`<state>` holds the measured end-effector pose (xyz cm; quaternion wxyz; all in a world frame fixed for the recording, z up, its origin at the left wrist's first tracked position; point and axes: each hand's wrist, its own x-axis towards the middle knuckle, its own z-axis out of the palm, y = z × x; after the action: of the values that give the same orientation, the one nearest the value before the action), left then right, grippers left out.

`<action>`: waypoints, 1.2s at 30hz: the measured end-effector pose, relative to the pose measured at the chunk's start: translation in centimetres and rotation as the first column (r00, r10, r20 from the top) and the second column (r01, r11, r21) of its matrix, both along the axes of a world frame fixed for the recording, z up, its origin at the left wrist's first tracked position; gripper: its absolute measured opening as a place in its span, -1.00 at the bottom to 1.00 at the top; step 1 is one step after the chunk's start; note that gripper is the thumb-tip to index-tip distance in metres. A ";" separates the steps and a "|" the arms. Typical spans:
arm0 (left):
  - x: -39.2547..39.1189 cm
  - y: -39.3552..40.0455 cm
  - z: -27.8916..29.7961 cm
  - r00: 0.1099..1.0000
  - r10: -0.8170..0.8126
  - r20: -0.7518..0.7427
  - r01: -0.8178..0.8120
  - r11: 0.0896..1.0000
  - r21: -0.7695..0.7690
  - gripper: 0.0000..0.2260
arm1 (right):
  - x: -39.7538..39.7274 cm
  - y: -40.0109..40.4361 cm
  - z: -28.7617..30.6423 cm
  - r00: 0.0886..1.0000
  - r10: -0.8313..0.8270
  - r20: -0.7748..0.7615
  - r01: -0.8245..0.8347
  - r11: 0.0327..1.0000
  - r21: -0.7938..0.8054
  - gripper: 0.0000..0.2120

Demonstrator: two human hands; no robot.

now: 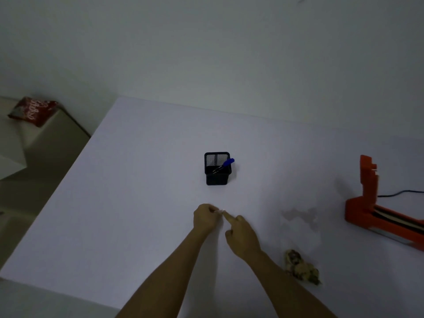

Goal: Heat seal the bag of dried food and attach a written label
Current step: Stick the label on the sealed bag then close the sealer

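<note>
My left hand (pixel 205 216) pinches a small pale piece, likely a label (pixel 220 211), just above the white table (pixel 128 203). The index fingertip of my right hand (pixel 241 235) touches the same piece; its other fingers are curled. A clear bag of dried food (pixel 300 267) lies on the table to the right of my right forearm. The orange heat sealer (pixel 376 207) stands at the right edge with its arm raised. A black mesh pen holder (pixel 216 168) with a blue-capped pen (pixel 226 164) stands beyond my hands.
A black cable (pixel 401 192) runs off right behind the sealer. A faint clear film patch (pixel 300 215) lies between my hands and the sealer. A red packet (pixel 34 110) rests on a lower surface beyond the table's left edge. A wall rises behind the table.
</note>
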<state>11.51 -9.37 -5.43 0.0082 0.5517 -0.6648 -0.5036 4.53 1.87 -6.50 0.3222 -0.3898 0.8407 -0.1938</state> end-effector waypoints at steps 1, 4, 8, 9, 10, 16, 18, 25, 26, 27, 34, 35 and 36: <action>-0.1 -0.1 0.0 1.000 -0.002 0.007 0.002 1.000 0.000 -0.83 | -0.1 0.0 0.1 1.000 0.004 0.012 -0.004 1.000 -0.008 -0.43; 0.1 -0.5 0.2 1.000 -0.002 0.019 0.002 1.000 0.002 -0.87 | -0.6 -0.2 0.8 0.986 -0.078 0.147 0.087 0.994 -0.059 -0.47; 0.9 -1.3 1.3 0.998 -0.033 -0.054 0.033 0.999 0.012 -0.89 | -1.7 -0.8 2.0 0.775 -0.378 0.507 0.470 0.881 -0.062 -0.67; 1.3 -1.5 1.7 0.995 -0.055 -0.082 0.056 0.998 0.020 -0.90 | -1.8 -0.9 2.4 0.731 -0.392 0.559 0.504 0.862 -0.055 -0.77; 1.6 -1.7 2.1 0.991 -0.075 -0.107 0.078 0.997 0.026 -0.90 | -1.8 -1.0 2.9 0.702 -0.389 0.596 0.518 0.854 -0.052 -0.85; 3.1 -2.0 4.0 0.970 -0.164 -0.181 0.164 0.986 -0.016 -0.90 | -1.0 -2.2 5.3 0.675 -0.392 0.625 0.537 0.842 -0.050 -0.87; 3.7 -2.0 4.4 0.964 -0.176 -0.200 0.169 0.984 -0.051 -0.89 | -0.7 -2.5 5.7 0.693 -0.395 0.603 0.529 0.847 -0.054 -0.85; 4.9 -0.5 5.5 0.963 -0.087 -0.255 -0.006 0.938 -0.346 -0.82 | 1.0 -3.5 8.2 0.717 -0.361 0.596 0.524 0.843 -0.119 -0.86; 5.1 -0.4 5.6 0.957 -0.105 -0.271 -0.010 0.920 -0.392 -0.88 | 1.3 -3.6 8.4 0.722 -0.356 0.593 0.524 0.841 -0.134 -0.86; 5.2 -0.3 5.7 0.951 -0.132 -0.279 0.003 0.908 -0.418 -0.95 | 1.6 -3.7 8.5 0.732 -0.351 0.585 0.523 0.839 -0.151 -0.86; 6.6 -0.8 7.0 0.941 -0.163 -0.298 0.032 0.916 -0.401 -0.80 | 2.8 -4.2 9.4 0.761 -0.322 0.563 0.510 0.833 -0.213 -0.85; 6.8 -1.0 7.2 0.940 -0.162 -0.301 0.031 0.918 -0.395 -0.80 | 2.9 -4.2 9.7 0.765 -0.318 0.559 0.503 0.838 -0.211 -0.85; 7.0 -1.2 7.3 0.939 -0.160 -0.304 0.032 0.922 -0.386 -0.80 | 2.9 -4.2 9.9 0.769 -0.316 0.555 0.495 0.844 -0.205 -0.85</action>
<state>18.50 -10.56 1.84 0.1995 0.4142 -0.7646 -0.4517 7.46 -2.33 3.35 0.4062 -0.1814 0.7457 -0.4959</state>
